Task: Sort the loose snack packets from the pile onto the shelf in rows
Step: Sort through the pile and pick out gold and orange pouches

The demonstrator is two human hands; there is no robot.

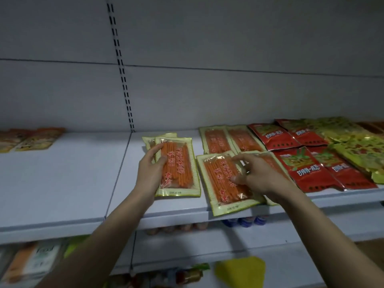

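Note:
On the white shelf lie several flat packets of orange snack sticks with yellow-green borders. My left hand grips the left edge of one such packet, which lies over another packet behind it. My right hand rests with spread fingers on a second packet whose front corner overhangs the shelf edge. It also covers part of a packet to the right. Two more orange-stick packets lie behind in a row.
Red packets and yellow-green packets fill the shelf's right side. A few orange packets lie far left. A slotted upright divides the back panel. Lower shelves hold bottles and a yellow item.

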